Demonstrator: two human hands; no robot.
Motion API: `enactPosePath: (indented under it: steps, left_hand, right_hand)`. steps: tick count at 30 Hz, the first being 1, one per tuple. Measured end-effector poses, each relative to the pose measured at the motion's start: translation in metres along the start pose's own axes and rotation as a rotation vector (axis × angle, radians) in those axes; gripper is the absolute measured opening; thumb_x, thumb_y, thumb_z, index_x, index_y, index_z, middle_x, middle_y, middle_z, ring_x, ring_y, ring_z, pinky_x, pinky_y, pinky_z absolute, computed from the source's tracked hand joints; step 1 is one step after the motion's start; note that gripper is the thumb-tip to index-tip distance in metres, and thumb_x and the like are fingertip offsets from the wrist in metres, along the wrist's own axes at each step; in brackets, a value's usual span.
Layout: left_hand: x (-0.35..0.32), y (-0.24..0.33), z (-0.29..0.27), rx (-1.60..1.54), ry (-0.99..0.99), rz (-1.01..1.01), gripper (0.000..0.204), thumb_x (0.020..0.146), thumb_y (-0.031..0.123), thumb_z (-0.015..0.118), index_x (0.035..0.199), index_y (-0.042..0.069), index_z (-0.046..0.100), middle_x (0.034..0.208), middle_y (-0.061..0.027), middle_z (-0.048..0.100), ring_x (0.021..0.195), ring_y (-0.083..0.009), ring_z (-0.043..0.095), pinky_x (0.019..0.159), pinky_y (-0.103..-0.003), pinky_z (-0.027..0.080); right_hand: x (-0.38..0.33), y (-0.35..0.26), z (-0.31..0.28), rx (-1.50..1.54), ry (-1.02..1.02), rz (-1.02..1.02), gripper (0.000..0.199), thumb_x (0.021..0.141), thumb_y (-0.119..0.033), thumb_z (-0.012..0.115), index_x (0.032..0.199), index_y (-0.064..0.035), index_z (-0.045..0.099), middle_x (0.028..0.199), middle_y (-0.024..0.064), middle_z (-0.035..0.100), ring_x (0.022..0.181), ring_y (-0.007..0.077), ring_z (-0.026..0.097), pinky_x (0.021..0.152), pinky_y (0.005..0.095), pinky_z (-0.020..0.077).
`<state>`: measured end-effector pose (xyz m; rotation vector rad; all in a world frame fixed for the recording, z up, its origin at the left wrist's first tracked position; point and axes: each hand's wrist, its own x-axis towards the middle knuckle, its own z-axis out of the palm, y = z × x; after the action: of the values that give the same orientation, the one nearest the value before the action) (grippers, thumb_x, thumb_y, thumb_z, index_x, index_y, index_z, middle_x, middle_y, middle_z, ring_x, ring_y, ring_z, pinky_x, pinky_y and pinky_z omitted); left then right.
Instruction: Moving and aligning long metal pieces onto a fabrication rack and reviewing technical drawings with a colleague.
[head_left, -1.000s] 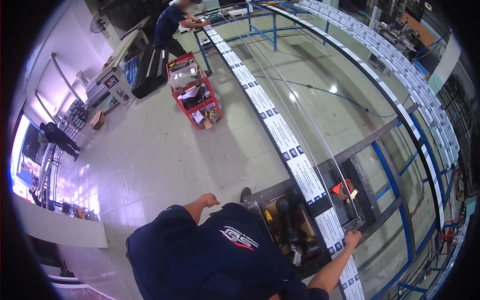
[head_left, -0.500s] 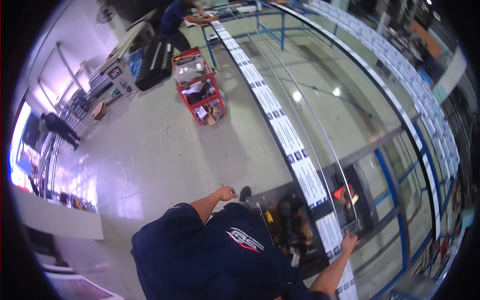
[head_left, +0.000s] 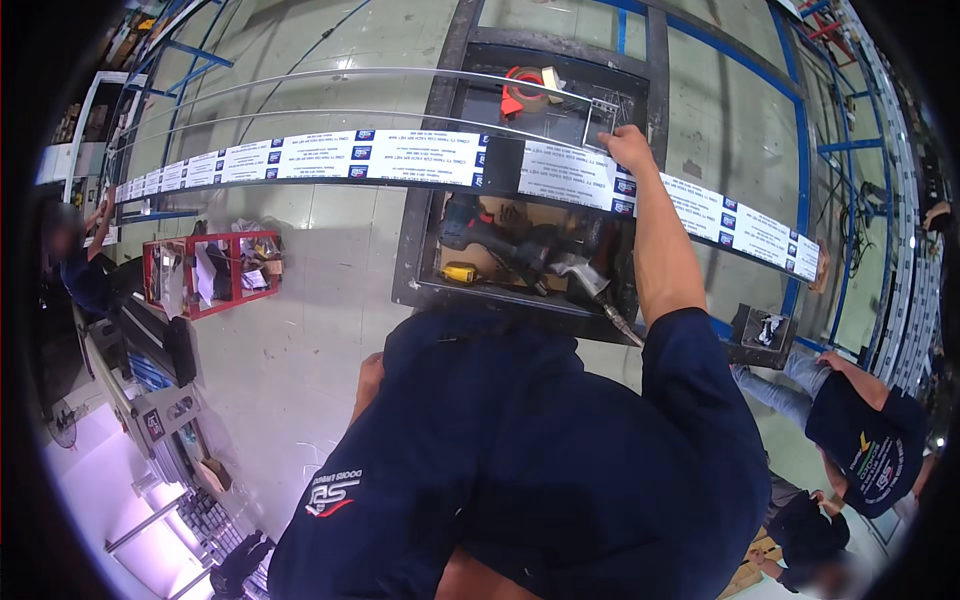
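Note:
My right hand point(head_left: 628, 150) reaches over a long profile covered in printed white film point(head_left: 420, 158). Its fingers close on the near corner of a long, thin silver metal frame point(head_left: 588, 118), whose two slender rods run far to the left. That frame end lies over a dark tray point(head_left: 480, 103) holding a red tape dispenser point(head_left: 522, 92) and small loose metal pieces. By my body hangs my left hand point(head_left: 370, 378), away from the work; its fingers are mostly hidden. The long profile crosses the dark metal bench, with a bare dark stretch point(head_left: 503, 165) near its middle.
Below the profile, an open compartment holds power tools point(head_left: 500, 245), a yellow tool point(head_left: 459, 272) and a hose fitting point(head_left: 622, 322). A red cart point(head_left: 235, 275) stands left. One co-worker point(head_left: 85, 265) touches the profile's far left end; another point(head_left: 860, 430) stands at right, near its other end.
My view has swung round, so the profile now lies across the picture. My right hand stays at the thin frame's corner. More of the tool compartment and the co-worker at right have come into view.

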<state>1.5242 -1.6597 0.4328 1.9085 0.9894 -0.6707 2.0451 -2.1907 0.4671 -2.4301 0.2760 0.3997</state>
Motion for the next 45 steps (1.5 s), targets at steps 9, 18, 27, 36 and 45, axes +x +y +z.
enactPosePath:
  steps: [9,18,27,36,45]
  left_hand:
    - [-0.015,0.019,0.007,-0.136,0.054,0.07,0.038,0.094,0.027,0.063,0.117,-0.004,0.067,0.102,-0.013,0.072,0.092,-0.0178,0.066,0.08,-0.029,0.051]
    - [-0.057,0.045,-0.012,-0.225,0.036,-0.061,0.043,0.094,0.029,0.063,0.127,0.001,0.06,0.109,-0.0095,0.067,0.093,-0.0193,0.065,0.08,-0.033,0.052]
    - [-0.067,-0.011,-0.016,0.102,-0.081,0.001,0.037,0.097,0.022,0.057,0.123,-0.004,0.063,0.103,-0.015,0.071,0.095,-0.0205,0.066,0.082,-0.029,0.051]
    - [-0.08,-0.036,-0.039,0.009,0.001,-0.012,0.049,0.094,0.032,0.062,0.131,0.001,0.057,0.114,-0.0148,0.067,0.1,-0.0241,0.066,0.081,-0.036,0.051]
    - [-0.122,-0.177,0.007,-0.136,-0.039,-0.207,0.038,0.096,0.032,0.059,0.122,0.005,0.062,0.104,-0.0085,0.07,0.083,-0.0181,0.068,0.064,-0.03,0.052]
  right_hand:
    - [-0.057,-0.024,-0.015,-0.149,0.055,-0.128,0.068,0.084,-0.064,0.061,0.113,-0.0028,0.07,0.104,0.0211,0.071,0.1,0.0373,0.067,0.088,0.0429,0.0506]
    - [-0.171,0.008,-0.02,-0.608,0.263,-0.644,0.102,0.069,-0.032,0.082,0.153,-0.0169,0.028,0.155,0.0175,0.032,0.143,0.0343,0.032,0.106,0.0636,0.0302]
    - [-0.154,0.031,-0.003,-0.774,0.34,-0.618,0.113,0.062,-0.012,0.084,0.155,-0.02,0.022,0.148,0.0215,0.038,0.14,0.0377,0.035,0.103,0.0648,0.0348]
    - [-0.135,0.035,-0.002,-0.806,0.294,-0.654,0.104,0.065,-0.01,0.083,0.152,-0.0213,0.028,0.137,0.0178,0.047,0.134,0.0357,0.042,0.103,0.0646,0.0395]
    - [-0.169,0.029,0.013,-0.777,0.369,-0.517,0.116,0.064,-0.008,0.084,0.157,-0.0228,0.016,0.154,0.0218,0.031,0.144,0.0387,0.029,0.111,0.064,0.0281]
